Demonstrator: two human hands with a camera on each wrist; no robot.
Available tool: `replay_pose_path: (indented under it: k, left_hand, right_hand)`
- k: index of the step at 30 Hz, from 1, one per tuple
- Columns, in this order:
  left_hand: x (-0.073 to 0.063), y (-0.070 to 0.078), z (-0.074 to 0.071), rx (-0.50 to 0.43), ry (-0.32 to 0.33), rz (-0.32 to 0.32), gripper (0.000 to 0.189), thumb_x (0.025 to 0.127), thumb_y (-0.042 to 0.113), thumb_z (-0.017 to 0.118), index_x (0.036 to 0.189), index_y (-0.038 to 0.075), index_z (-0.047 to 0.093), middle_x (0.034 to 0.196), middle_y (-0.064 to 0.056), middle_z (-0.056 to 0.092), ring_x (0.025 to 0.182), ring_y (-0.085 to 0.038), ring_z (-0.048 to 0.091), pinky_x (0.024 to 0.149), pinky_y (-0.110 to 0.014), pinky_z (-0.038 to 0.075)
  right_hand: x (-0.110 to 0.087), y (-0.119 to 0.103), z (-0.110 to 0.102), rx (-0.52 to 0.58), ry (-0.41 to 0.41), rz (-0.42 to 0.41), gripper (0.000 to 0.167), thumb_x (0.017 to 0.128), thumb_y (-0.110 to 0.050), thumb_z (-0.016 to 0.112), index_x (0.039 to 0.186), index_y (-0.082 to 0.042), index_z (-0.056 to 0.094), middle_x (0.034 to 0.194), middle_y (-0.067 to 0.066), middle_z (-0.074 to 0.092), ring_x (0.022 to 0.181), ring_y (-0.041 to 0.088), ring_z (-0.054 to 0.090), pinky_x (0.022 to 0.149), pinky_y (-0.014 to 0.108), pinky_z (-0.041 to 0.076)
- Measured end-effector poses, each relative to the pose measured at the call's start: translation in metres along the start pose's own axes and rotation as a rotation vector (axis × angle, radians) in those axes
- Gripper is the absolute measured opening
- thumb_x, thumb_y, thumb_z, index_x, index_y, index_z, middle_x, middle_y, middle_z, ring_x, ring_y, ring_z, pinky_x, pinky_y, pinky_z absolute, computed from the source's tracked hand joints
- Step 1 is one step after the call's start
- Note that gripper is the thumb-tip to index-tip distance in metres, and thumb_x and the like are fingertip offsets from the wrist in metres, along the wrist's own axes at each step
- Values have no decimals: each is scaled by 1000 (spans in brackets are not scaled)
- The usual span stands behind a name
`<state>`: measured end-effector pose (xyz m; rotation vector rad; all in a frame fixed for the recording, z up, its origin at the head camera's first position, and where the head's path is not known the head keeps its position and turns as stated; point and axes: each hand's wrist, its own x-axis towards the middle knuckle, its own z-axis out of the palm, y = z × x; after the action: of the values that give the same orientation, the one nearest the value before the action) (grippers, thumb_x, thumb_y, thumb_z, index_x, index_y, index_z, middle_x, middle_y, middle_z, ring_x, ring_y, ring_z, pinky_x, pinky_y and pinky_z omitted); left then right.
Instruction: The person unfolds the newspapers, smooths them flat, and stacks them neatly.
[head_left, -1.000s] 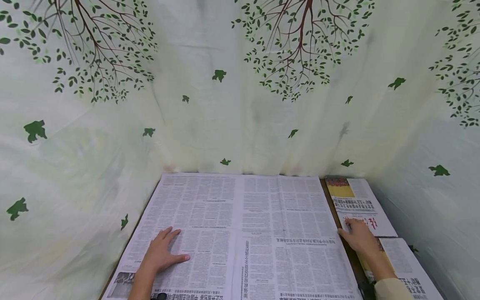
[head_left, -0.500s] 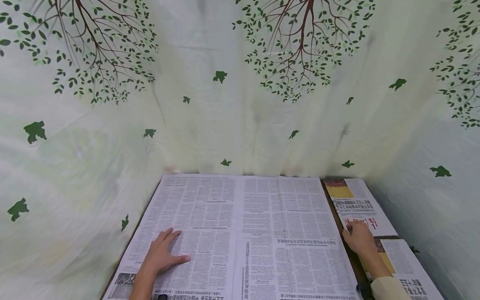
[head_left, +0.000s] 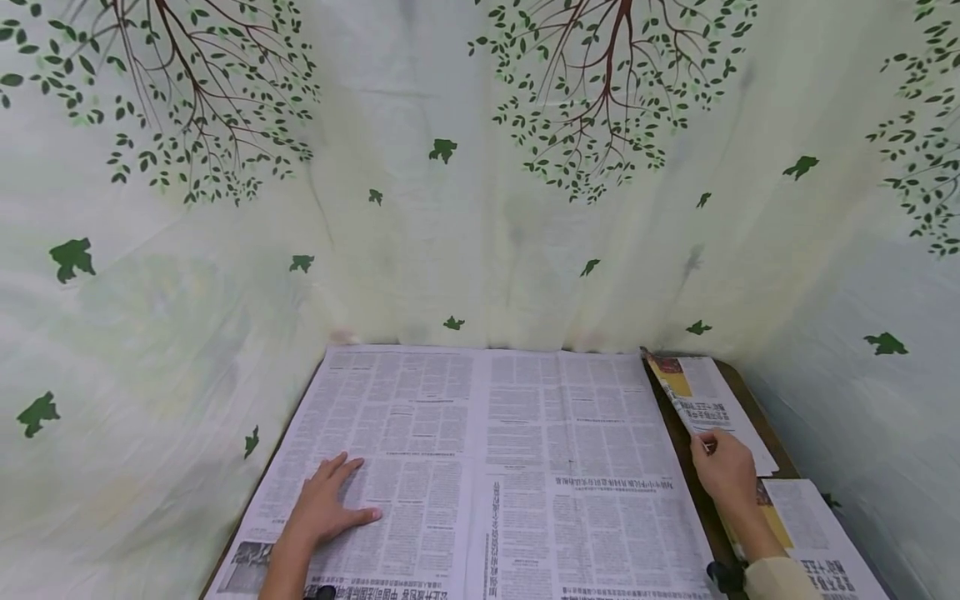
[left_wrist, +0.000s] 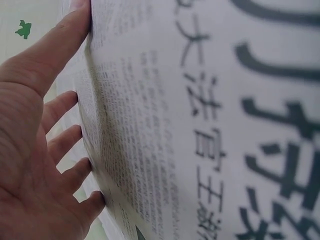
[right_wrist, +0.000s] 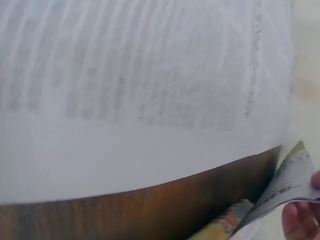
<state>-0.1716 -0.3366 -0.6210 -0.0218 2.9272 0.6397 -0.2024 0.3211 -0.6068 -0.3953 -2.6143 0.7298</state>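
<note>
Your left hand [head_left: 318, 508] rests, fingers spread and gripping nothing, on a wide white printed newspaper sheet [head_left: 525, 417]. Past a strip of brown wooden tabletop [head_left: 705, 517], your right hand [head_left: 726, 471] pinches the lifted left edge of a smaller white-and-yellow newspaper [head_left: 712, 400]; a sharp pull could tear it.

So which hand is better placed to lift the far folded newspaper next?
Likely the right hand: it pinches the far folded newspaper by its raised edge, while the left hand rests on the spread newspaper.
</note>
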Motion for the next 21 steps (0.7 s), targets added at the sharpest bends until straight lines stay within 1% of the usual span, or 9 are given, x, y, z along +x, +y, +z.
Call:
replay_pose_path:
  k: [2,5,7,9,12,16,18,21]
  left_hand:
    - [0,-1,0,3,1,-3,119,61,79,82,154,12,47,164,-28,30,151,-60,15,116,-78,12]
    - [1,-3,-1,10,6,-4,120,61,79,81,153,11,47,163,-28,31,150,-60,15,116,-79,13]
    - [1,-4,-1,8,7,1,119,61,78,82,153,11,47,163,-28,31,150,-60,16,116,-79,12]
    - [1,-4,0,4,6,8,119,62,78,82,153,10,47,163,-29,31,150,-60,15,116,-79,12]
    - [2,-4,2,0,5,9,120,62,78,82,154,11,46,163,-28,30,150,-60,15,115,-79,12]
    - [1,0,2,9,11,5,119,62,77,82,154,11,47,163,-28,31,150,-60,16,115,-79,13]
    - [1,1,1,12,10,4,118,62,76,83,153,11,47,163,-28,31,150,-60,16,116,-79,13]
    - [1,1,1,10,10,9,117,62,75,84,153,11,47,163,-28,31,151,-60,16,116,-79,13]
  right_hand:
    - [-1,-6,0,37,46,-51,12,93,-15,70,88,-3,70,80,14,69,70,28,61,59,36,43]
    - [-5,-16,2,76,84,-146,9,90,-11,73,84,-5,70,79,13,69,69,26,61,57,34,43]
    - [-8,-21,5,89,94,-192,8,88,-10,74,83,-6,70,78,11,69,69,25,61,57,33,43]
    - [-12,-26,9,102,85,-224,7,87,-8,76,83,-6,71,78,9,70,68,22,61,56,31,44]
    - [-18,-33,15,127,18,-237,7,88,-9,77,85,-7,71,77,7,70,67,17,60,57,28,45]
    - [-26,-42,20,152,-117,-233,5,91,-11,75,88,-9,71,80,4,71,70,15,63,60,27,49]
    - [-29,-46,22,159,-168,-229,5,92,-11,74,89,-9,71,81,3,72,73,16,65,63,29,52]
    - [-35,-50,26,162,-246,-211,4,94,-13,73,92,-10,71,84,1,72,76,16,67,69,36,55]
